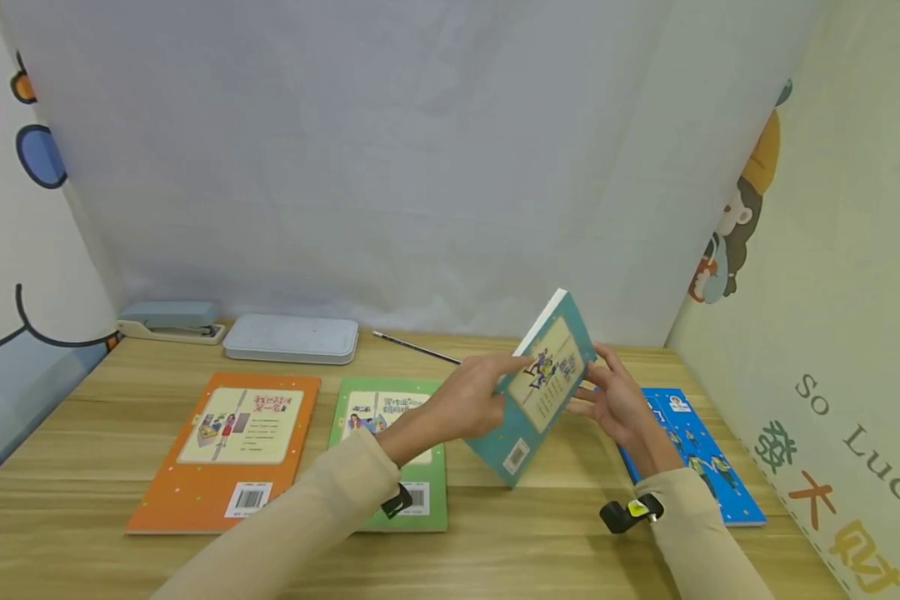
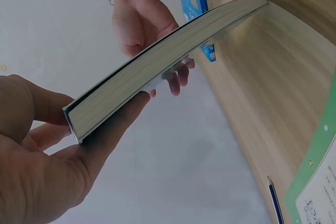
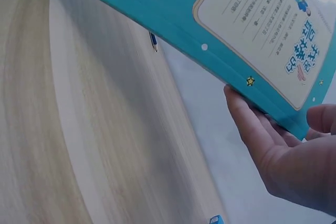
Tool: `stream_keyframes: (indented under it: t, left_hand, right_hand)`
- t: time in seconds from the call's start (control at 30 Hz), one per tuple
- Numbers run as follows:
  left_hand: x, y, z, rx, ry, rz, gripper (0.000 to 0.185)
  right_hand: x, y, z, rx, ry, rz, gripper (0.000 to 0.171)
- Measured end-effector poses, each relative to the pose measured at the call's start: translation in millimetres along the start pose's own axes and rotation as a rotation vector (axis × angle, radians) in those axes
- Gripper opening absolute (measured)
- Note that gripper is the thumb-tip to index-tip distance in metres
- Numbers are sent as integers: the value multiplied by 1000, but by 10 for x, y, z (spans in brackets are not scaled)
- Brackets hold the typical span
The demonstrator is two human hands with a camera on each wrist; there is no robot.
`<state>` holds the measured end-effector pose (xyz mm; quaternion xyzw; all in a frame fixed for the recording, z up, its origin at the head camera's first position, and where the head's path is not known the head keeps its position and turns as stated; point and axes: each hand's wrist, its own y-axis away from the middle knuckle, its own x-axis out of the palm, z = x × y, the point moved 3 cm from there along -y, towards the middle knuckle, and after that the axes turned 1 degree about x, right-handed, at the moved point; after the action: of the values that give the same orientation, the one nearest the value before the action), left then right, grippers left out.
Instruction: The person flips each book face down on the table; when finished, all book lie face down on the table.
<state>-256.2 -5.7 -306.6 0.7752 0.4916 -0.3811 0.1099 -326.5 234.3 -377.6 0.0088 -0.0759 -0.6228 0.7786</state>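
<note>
A teal book (image 1: 543, 392) stands tilted, with its lower corner on the wooden table (image 1: 510, 542) and its back cover with barcode facing me. My left hand (image 1: 480, 396) grips its left edge, thumb on the cover and fingers beneath; the left wrist view shows the book's page edge (image 2: 157, 66) pinched in that hand (image 2: 47, 171). My right hand (image 1: 615, 404) holds the right side of the book from behind. In the right wrist view its fingers (image 3: 283, 150) lie along the edge of the teal cover (image 3: 173, 19).
An orange book (image 1: 228, 450), a green book (image 1: 378, 404) and a blue book (image 1: 701, 454) lie flat on the table. A pencil (image 1: 416, 347), a pale flat case (image 1: 292, 337) and a stapler (image 1: 171, 321) sit along the back. Walls close in left, behind and right.
</note>
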Motion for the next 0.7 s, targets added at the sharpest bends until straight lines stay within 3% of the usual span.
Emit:
stream_keyframes:
  t: [0.17,0.37,0.7]
  left_hand:
    - [22,-9,86,-89,104,-24,65]
    - [31,-8,187,-192,266,-72,65]
    - [71,29,308,-246,458,-128,66]
  right_hand:
    - [-24,27,2,-3,17,26,58]
    - [-42,70,49,-18,33,98,66]
    - [-87,97,17,-29,90,207,96]
